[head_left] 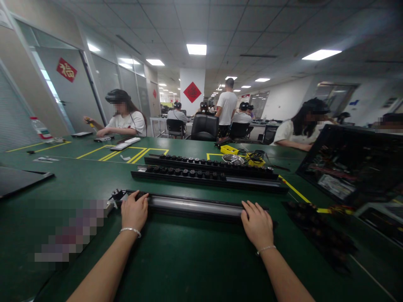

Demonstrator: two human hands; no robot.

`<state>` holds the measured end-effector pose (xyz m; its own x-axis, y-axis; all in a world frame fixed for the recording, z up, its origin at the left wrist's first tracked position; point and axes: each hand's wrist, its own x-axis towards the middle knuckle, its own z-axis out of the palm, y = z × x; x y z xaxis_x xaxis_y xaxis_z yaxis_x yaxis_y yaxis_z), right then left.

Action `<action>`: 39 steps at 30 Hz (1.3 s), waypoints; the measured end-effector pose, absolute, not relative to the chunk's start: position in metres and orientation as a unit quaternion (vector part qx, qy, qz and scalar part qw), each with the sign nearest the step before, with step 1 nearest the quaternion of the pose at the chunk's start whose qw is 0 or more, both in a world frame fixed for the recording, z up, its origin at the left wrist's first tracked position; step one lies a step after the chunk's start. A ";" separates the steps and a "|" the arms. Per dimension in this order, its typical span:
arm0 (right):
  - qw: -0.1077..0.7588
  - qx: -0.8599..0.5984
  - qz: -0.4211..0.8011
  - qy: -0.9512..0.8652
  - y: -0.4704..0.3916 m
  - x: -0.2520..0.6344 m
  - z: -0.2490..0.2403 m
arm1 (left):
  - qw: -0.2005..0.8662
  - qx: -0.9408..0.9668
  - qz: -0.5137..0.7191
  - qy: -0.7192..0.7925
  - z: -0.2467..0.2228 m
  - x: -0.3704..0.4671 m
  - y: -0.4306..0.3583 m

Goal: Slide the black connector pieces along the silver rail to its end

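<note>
A long black rail with a shiny metallic channel [195,206] lies across the green table in front of me. At its left end my left hand [134,211] rests with the fingers over the rail, near small black parts and a pale connector piece. My right hand [258,222] holds the right end, fingertips on its upper edge and the thumb at the near side. Behind it lie two more black rails, the nearer one [252,183] with a row of round black parts along its left portion, the farther one [154,160] also lined with such parts.
A heap of dark parts [321,235] lies at the right, near an open black case [346,167]. Yellow trays [229,149] and a metal bowl [233,159] stand behind the rails. A black panel [22,181] lies left. People sit across the table.
</note>
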<state>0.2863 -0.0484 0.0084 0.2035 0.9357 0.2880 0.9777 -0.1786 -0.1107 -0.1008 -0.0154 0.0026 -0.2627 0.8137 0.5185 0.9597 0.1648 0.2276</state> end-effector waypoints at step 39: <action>0.146 -0.767 -0.059 -0.621 -0.049 0.286 0.010 | 0.160 -0.626 -0.311 -0.697 -0.006 -0.097 -0.011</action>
